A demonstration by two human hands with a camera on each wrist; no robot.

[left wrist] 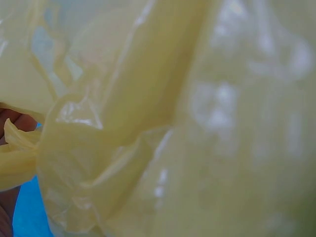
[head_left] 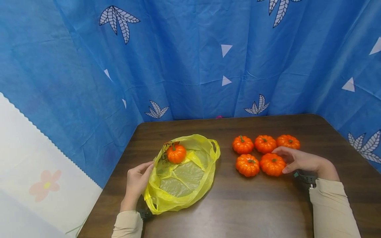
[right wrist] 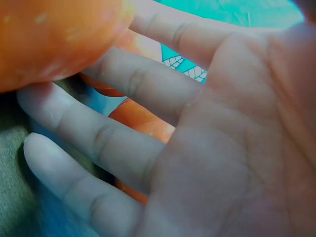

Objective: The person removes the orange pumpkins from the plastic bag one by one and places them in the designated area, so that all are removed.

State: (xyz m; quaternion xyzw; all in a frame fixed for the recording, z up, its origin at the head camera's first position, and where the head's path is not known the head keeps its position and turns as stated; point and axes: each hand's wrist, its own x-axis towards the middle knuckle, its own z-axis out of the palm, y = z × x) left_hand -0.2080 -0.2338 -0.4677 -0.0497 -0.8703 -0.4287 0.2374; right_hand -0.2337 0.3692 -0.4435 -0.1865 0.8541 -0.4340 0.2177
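A yellow plastic bag [head_left: 205, 180] lies with its mouth spread wide on the left half of the table, and one small orange pumpkin [head_left: 176, 154] sits inside it. My left hand [head_left: 138, 178] pinches the bag's left edge. Yellow film of the bag [left wrist: 133, 148] fills most of the left wrist view. On the right, my right hand [head_left: 303, 162] holds the near right pumpkin [head_left: 272, 164] between thumb and fingers. In the right wrist view, fingertips touch this pumpkin's [right wrist: 54, 39] underside; the thumb is hidden there.
Beside the held pumpkin is another pumpkin [head_left: 247, 165]. Behind these stand a left pumpkin [head_left: 242, 145], a middle one [head_left: 265, 144] and a right one [head_left: 288, 142]. A blue patterned curtain [head_left: 190, 66] hangs behind the dark wooden table [head_left: 238, 208].
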